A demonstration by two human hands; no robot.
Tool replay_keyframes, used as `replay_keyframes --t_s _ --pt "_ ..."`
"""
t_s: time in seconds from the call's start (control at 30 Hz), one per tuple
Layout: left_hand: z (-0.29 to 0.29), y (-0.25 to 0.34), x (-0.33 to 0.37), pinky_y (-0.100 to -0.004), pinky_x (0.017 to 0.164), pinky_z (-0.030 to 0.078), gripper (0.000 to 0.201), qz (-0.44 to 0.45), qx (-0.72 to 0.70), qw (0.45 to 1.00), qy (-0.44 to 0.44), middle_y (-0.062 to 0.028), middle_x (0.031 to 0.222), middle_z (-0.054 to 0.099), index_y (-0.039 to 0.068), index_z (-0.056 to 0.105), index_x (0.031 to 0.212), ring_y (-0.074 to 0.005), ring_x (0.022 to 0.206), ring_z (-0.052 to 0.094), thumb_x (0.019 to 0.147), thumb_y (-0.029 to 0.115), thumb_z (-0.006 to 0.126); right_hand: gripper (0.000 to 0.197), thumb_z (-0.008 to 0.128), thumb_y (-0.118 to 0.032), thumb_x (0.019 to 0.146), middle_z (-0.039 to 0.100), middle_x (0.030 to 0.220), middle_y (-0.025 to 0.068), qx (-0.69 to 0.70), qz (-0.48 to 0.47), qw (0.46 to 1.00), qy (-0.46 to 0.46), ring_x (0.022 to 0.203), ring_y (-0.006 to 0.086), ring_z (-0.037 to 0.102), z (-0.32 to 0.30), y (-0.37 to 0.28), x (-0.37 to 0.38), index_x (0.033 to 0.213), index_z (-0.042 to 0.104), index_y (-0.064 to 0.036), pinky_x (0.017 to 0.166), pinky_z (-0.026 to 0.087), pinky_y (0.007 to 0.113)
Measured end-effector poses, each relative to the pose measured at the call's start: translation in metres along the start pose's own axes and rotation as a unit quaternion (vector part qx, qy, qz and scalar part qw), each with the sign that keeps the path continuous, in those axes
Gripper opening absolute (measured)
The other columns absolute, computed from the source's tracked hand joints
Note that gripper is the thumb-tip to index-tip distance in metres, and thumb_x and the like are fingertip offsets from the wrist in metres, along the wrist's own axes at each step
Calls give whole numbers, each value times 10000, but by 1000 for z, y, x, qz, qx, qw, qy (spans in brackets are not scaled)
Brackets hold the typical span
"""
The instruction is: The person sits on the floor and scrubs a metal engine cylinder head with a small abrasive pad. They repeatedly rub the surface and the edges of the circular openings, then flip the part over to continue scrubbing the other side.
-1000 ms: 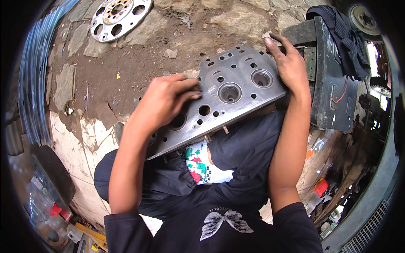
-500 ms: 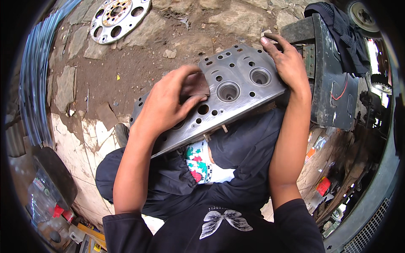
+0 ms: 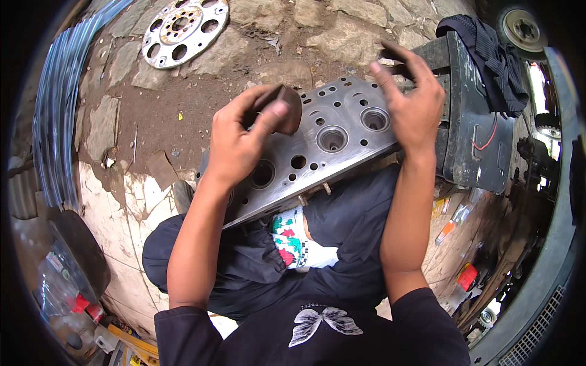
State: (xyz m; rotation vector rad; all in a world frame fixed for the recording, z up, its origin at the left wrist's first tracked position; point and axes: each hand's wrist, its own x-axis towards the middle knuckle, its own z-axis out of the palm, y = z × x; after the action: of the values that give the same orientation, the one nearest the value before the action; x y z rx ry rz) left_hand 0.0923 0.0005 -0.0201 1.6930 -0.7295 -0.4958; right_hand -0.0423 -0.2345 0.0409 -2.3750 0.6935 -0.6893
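Note:
A grey metal cylinder head (image 3: 287, 165), flat and dotted with bolt holes and round valve seats, lies tilted across my lap. My left hand (image 3: 241, 131) is raised over its middle, thumb and fingers closed on a bent piece of brown sandpaper (image 3: 292, 113). Part of the cylinder head's left end is hidden behind that hand and forearm. Over the right end hovers my right hand (image 3: 415, 100), its thumb and fingers apart with nothing between them; the fingertips are blurred and look dark with grime.
A round, rusty-centred flywheel plate (image 3: 183, 30) rests on the stony ground at the far left. To my right stands a dark box (image 3: 476, 146) with a dark striped cloth (image 3: 482, 64) over it. Bluish corrugated sheets (image 3: 58, 122) line the left side.
My left hand has lifted off the cylinder head with the sandpaper, uncovering a large hole. My right hand has come off the far right edge and moved slightly left.

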Motion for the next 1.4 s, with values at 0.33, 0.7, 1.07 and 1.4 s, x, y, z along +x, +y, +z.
replay_keyframes --t_s 0.33,0.7,1.07,1.4 --pt "8 5 -10 -235 559 456 301 -131 -86 986 53 -12 762 712 -16 785 1131 -43 641 583 1057 270 728 696 924 -352 775 696 1218 226 150 -129 960 -199 1117 374 722 50 -45 -34 1342 693 -21 977 584 447" --pt "-2 4 -6 -249 638 557 244 -88 -11 993 77 -74 912 788 -53 782 1140 -85 748 690 982 131 810 235 757 -39 972 798 1033 101 364 190 882 -231 851 108 736 41 -32 -26 1198 756 27 760 604 255" --pt "-22 17 0 -265 758 590 325 -111 -158 976 -95 -110 1101 777 -45 761 1223 -131 888 725 924 64 830 199 770 1 952 779 1071 123 430 190 850 -236 904 159 755 29 -17 -23 1146 754 44 749 647 275" --pt "-32 29 -16 -295 732 548 418 -218 -345 898 -166 -89 1008 744 -15 662 1276 -134 827 682 980 267 748 178 656 94 923 765 1215 211 453 104 842 -273 985 231 775 30 -12 -24 1029 790 47 824 661 310"
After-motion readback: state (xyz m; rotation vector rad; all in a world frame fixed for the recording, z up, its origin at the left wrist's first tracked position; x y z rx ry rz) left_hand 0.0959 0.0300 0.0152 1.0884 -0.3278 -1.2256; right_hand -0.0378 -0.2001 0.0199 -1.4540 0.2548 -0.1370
